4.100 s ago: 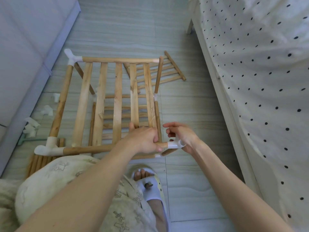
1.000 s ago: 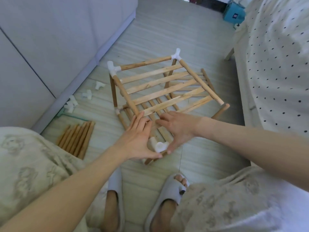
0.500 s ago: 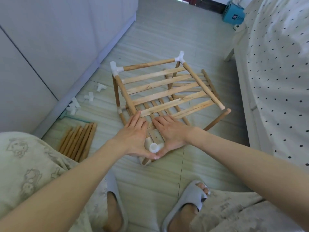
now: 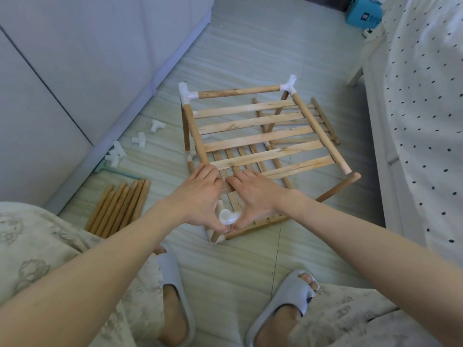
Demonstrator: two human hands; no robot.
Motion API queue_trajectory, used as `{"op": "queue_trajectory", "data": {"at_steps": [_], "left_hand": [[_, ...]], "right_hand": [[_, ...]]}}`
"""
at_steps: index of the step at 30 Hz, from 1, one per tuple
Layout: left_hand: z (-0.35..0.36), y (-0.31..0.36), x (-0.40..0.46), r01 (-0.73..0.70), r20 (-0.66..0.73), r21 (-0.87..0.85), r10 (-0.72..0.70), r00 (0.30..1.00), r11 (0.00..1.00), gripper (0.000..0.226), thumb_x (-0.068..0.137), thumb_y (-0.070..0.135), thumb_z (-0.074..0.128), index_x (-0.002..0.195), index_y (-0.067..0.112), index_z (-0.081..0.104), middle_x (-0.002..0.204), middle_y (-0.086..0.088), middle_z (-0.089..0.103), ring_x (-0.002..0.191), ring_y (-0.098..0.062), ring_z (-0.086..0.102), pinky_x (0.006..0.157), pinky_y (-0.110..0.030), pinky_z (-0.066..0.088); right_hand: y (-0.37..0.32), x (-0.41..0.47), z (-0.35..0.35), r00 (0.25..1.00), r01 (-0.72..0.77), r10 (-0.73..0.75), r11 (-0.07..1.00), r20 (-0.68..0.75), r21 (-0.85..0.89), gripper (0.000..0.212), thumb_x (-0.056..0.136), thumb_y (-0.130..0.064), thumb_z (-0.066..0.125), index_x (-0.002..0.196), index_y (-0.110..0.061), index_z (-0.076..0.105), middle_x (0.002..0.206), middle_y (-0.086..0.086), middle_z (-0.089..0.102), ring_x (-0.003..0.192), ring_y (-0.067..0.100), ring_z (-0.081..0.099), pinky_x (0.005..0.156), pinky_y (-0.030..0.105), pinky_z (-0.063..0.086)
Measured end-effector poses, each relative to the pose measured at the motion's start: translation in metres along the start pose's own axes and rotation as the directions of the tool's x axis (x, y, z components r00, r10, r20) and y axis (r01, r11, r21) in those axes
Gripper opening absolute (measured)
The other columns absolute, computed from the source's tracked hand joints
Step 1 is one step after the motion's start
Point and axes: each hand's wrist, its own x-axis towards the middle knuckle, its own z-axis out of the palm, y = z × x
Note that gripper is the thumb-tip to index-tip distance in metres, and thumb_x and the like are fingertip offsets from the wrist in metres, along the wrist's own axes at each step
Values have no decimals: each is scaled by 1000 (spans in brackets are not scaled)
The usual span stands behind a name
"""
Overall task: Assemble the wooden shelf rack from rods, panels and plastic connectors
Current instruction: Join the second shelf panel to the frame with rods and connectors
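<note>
Near: both hands on the near corner of the rack (image 4: pixel 250 136), which stands on the floor (image 4: pixel 250 259) just ahead of the slippers.

L hand (image 4: pixel 200 196) and R hand (image 4: pixel 255 194): fingers straight, spread flat, nothing gripped; thumbs bracket the white connector (image 4: pixel 226 216), socket facing up.

Handling (judgement): rods + slats light and stiff; joints friction-fit only, so frame prob. racks or pops apart if lifted by one rod. Best hold = at connectors, push along rod axis. Plastic likely slippery.

Mid: R front post (image 4: pixel 338 190) bare-topped, side rod beside it uncapped, needs a connector.

Far: spare rods (image 4: pixel 120 206) left; loose connectors (image 4: pixel 137 141) by cabinet; spare panel (image 4: pixel 323 121) flat behind the rack.
</note>
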Motion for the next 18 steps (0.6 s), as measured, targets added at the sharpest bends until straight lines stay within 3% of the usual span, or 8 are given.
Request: {"op": "queue_trajectory", "data": {"at_steps": [7,10,12,14,18], "left_hand": [[3,-7,2,15,-6,-66,-16,1000,998,95,43,79,51,107,8,54,109,-1,41,114,-19,31,105,-26,21],[5,-9,3,15,-1,-88,-15,1000,996,90,48,72,64,109,7,54,113,-2,42,118,-19,31,105,-26,23],[6,-10,1,16,2,-107,-16,1000,994,93,54,66,70,121,6,49,127,-4,40,133,-22,21,111,-24,17],[6,-9,0,35,28,-133,-31,999,990,102,58,66,67,135,6,37,144,-3,30,143,-16,-2,114,-24,2],[2,-10,-1,51,125,-34,-46,991,998,115,62,79,52,146,8,18,154,0,13,142,-18,-22,114,-33,-11]], "right_hand": [[-2,7,1,998,-11,12,1000,-56,20,83,56,-68,69,114,-15,44,98,-4,40,89,12,33,78,29,28],[-3,7,2,998,-24,26,999,-52,28,83,57,-68,69,114,-14,45,101,-2,45,92,14,38,82,29,31],[-4,7,2,998,-43,44,999,-38,31,88,58,-69,68,121,-13,43,108,0,47,101,17,42,89,31,33],[-5,7,1,998,-64,64,998,-5,29,97,58,-71,67,129,-12,37,116,2,44,109,20,41,95,34,32],[-2,2,-7,996,-67,61,991,61,113,112,59,-74,66,142,-12,25,128,4,41,119,22,37,104,35,30]]}}
